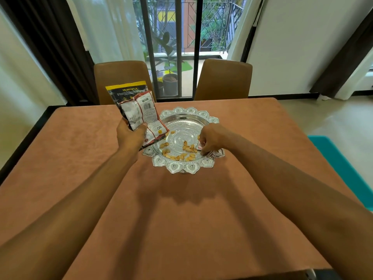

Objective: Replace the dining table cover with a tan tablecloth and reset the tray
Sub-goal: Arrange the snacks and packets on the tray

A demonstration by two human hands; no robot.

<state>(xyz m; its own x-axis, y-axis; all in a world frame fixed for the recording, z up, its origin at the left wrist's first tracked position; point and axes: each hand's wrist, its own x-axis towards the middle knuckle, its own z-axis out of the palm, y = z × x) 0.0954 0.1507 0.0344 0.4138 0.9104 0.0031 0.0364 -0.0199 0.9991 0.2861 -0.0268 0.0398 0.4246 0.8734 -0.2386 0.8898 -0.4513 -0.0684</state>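
A tan tablecloth point(84, 158) covers the dining table. On it, past the middle, stands an ornate silver tray point(189, 168) with several loose nut shells point(186, 148) in its dish. My left hand point(131, 136) holds a bunch of snack packets point(141, 112), black, yellow, white and red, upright over the tray's left rim. My right hand point(210, 141) reaches into the tray's right side, fingers pinched on a small white and red packet point(200, 146), mostly hidden by the fingers.
Two brown chairs point(123, 79) point(224, 77) stand at the far edge of the table. Behind them are glass doors with curtains and potted plants. A teal surface point(343, 166) lies to the right of the table.
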